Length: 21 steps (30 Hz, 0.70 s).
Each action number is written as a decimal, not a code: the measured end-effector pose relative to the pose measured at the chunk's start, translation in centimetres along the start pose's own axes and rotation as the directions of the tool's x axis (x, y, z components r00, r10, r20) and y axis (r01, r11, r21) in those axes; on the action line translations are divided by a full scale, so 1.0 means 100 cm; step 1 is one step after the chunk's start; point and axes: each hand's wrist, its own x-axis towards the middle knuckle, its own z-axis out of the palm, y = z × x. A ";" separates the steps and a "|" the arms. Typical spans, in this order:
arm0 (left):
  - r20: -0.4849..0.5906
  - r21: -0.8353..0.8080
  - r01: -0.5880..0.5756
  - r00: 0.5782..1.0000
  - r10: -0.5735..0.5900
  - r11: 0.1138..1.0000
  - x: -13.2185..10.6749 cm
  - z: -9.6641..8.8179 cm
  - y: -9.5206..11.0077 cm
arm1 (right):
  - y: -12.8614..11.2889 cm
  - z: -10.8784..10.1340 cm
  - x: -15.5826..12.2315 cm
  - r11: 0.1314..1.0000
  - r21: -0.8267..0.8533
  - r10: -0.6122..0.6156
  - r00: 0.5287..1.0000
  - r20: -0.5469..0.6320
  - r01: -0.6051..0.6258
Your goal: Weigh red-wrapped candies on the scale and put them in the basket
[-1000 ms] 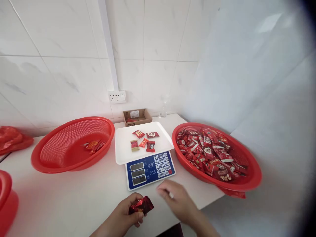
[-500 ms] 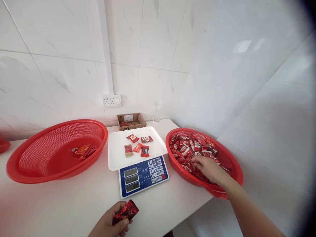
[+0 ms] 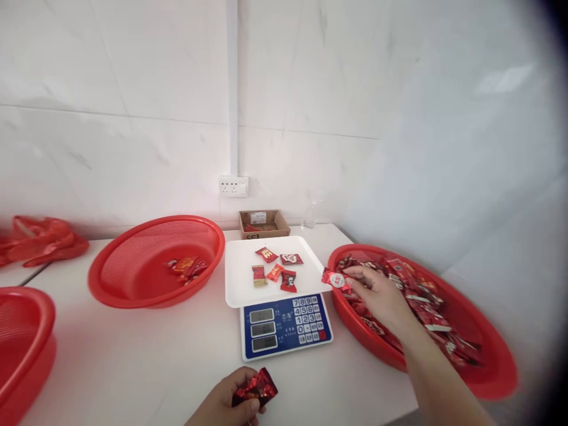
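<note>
Red wrapped sweet (image 3: 336, 280) in the right hand (image 3: 377, 299), beside the white tray (image 3: 239, 266).
Sweet clamped between thumb and fingers, overlapping the rim of the heaped basket (image 3: 499, 361) in view; left hand (image 3: 239, 397) closed on a shiny red packet (image 3: 263, 384), nearer the viewer than the blue-faced scale (image 3: 285, 327). Five small sweets (image 3: 288, 281) on tray; left, a red basket (image 3: 142, 284) with few packets; cardboard box (image 3: 279, 225) behind.

Digital scale (image 3: 287, 329) says 志准, with 0–9 on its keypad (image 3: 309, 319). Far cardboard box (image 3: 270, 235) seems to read "SG", lettering's partly hidden though.
</note>
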 end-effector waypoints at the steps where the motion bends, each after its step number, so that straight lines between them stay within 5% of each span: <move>1: -0.005 0.002 0.012 1.000 -0.012 1.000 -0.001 0.000 0.001 | -0.008 0.016 0.006 0.999 0.027 -0.025 0.999 0.047 0.024; 4: -0.017 0.019 0.013 1.000 -0.012 1.000 -0.006 -0.002 0.006 | -0.029 0.059 0.024 0.989 0.122 -0.095 0.988 0.119 0.080; 6: -0.012 0.024 -0.011 1.000 0.011 1.000 -0.011 -0.005 0.009 | -0.040 0.078 0.031 0.976 0.156 -0.162 0.985 0.063 0.150; 9: 0.012 -0.040 -0.022 1.000 0.022 0.999 -0.018 -0.009 0.012 | -0.050 0.086 0.022 0.964 0.139 -0.231 0.973 0.005 0.228; 11: 0.022 -0.070 -0.028 0.999 0.030 0.997 -0.021 -0.010 0.013 | -0.054 0.086 0.001 0.966 0.178 -0.213 0.968 0.131 0.188; 16: 0.006 -0.054 -0.035 0.999 0.035 0.998 -0.027 -0.002 0.021 | -0.046 0.094 -0.074 0.955 0.295 -0.210 0.795 0.569 0.041; 21: 0.113 -0.110 -0.127 0.984 0.139 0.986 -0.021 0.013 0.030 | -0.028 0.113 -0.124 0.920 0.349 -0.148 0.668 0.729 -0.177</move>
